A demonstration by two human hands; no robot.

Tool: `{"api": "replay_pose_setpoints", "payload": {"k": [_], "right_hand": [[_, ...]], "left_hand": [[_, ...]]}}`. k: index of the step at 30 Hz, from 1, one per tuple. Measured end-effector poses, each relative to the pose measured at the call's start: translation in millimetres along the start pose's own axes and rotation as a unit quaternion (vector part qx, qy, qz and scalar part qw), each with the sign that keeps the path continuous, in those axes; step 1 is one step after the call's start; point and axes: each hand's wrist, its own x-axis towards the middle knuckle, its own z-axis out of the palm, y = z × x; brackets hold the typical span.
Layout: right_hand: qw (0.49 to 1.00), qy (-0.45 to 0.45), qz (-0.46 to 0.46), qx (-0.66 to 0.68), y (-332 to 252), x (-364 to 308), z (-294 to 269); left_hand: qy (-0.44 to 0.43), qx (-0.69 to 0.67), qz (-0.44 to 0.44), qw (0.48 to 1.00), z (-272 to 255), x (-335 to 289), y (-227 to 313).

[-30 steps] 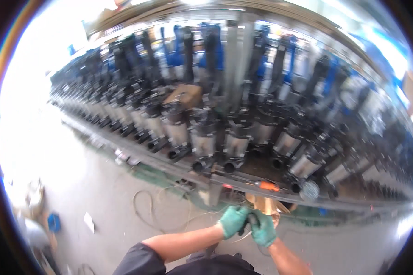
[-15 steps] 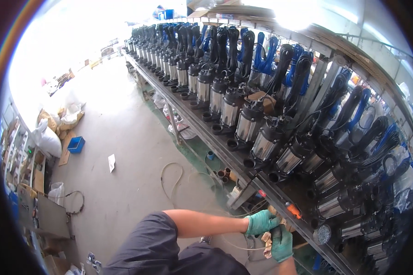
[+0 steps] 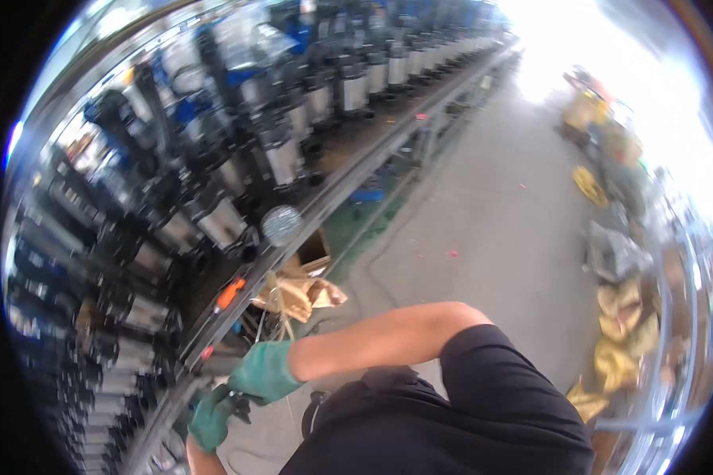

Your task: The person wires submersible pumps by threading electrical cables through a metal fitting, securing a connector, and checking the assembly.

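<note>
Both my hands wear green gloves and meet low at the left, beside the edge of the metal workbench (image 3: 327,212). Held between them is a small black part (image 3: 238,405), blurred, its kind unclear. My right hand (image 3: 266,372) reaches across from the right with its fingers curled down at this part. Lower and further left, my left hand (image 3: 208,419) is closed at its other side. An orange-handled tool (image 3: 231,293) lies on the bench edge just beyond the hands. Past it stands a round dish of small shiny pieces (image 3: 282,226).
Rows of steel-bodied pumps (image 3: 281,161) with black tops and coiled cables fill the bench. Crumpled brown paper (image 3: 297,297) sticks out beside the bench edge. Yellow sacks (image 3: 616,366) and a grey bag (image 3: 614,252) lie along the right, near shelving.
My view has swung round, so the bench now runs along my left instead of my right. The crumpled tan material at my hands is gone from them; a small black part shows there.
</note>
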Motion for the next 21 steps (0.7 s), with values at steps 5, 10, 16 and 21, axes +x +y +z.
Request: {"api": "replay_pose_setpoints", "payload": {"k": [5, 10, 16, 21], "right_hand": [[0.979, -0.091, -0.044, 0.176, -12, -14, 11], [0.979, -0.022, -0.194, -0.063, -14, -14, 66], [0.936, -0.197, -0.291, -0.033, -40, 9, 146], [0.912, -0.345, -0.218, -0.045, -82, 29, 163]], "left_hand": [[-0.151, 0.072, 0.016, 0.986, 29, -11, -41], [0.174, 0.101, -0.017, 0.979, 99, -59, -49], [0.488, 0.191, -0.125, 0.842, 168, -85, -142], [0.619, -0.02, -0.168, 0.767, 191, -103, -140]]}}
